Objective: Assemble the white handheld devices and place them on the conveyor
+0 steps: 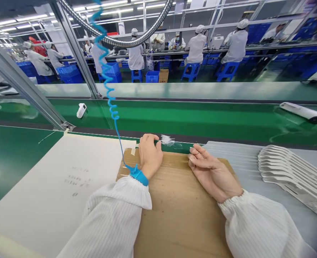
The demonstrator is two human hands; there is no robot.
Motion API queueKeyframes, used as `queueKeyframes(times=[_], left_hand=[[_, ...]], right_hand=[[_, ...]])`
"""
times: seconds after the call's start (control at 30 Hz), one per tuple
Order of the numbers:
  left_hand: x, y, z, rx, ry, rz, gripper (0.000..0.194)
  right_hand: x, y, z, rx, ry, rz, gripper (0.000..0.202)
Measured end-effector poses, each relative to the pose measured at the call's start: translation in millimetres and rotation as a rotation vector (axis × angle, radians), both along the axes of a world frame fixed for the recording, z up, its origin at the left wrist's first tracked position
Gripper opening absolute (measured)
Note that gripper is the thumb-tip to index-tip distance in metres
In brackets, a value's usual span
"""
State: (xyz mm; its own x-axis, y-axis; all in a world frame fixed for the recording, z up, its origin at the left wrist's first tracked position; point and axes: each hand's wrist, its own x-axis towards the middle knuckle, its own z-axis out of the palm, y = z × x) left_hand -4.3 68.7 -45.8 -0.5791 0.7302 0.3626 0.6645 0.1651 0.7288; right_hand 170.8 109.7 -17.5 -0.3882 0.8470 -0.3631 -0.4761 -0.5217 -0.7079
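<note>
My left hand (151, 154) rests at the far edge of a brown board (180, 211), its fingers bent over that edge and the thumb apart. Just right of its fingertips lies a small heap of clear plastic film scraps (167, 139). A blue wrist strap (138, 175) with a coiled cord goes around my left wrist. Over the board's right side, my right hand (213, 172) is turned partly palm up. Its thumb and fingertips come together; whatever may be between them is too small to make out.
White curved plastic parts (289, 168) lie stacked at the right on a grey sheet. A white paper sheet (67, 186) covers the left. Beyond runs a green conveyor belt (174, 118) carrying white devices (303, 111). The blue coiled cord (108, 86) hangs from above. Co-workers sit farther back.
</note>
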Motion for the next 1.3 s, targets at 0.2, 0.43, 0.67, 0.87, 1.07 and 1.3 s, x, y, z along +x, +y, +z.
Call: queueKeyframes(times=[0.2,0.43,0.67,0.87,1.07,1.3], left_hand=[[-0.2,-0.8,-0.1,0.000,0.032,-0.009,0.011],[-1.4,0.3,-3.5,0.016,0.060,-0.013,0.012],[-2.2,0.3,-4.4,0.016,0.058,-0.016,0.011],[-1.9,-0.3,-4.2,0.019,0.053,-0.015,0.011],[-1.3,-1.2,-3.3,0.023,0.051,-0.018,0.011],[-1.8,-0.4,-4.0,0.006,0.061,-0.020,0.010]], right_hand=[[2.5,2.2,-4.5,0.019,0.039,0.017,0.051],[6.9,4.6,-11.4,0.056,0.085,0.073,0.037],[0.8,1.9,-3.6,0.021,0.059,0.022,0.031],[1.8,1.9,-4.2,0.040,0.052,0.049,0.031],[4.3,3.0,-8.7,0.058,0.039,0.055,0.039],[7.9,4.7,-13.2,0.085,0.058,0.092,0.042]])
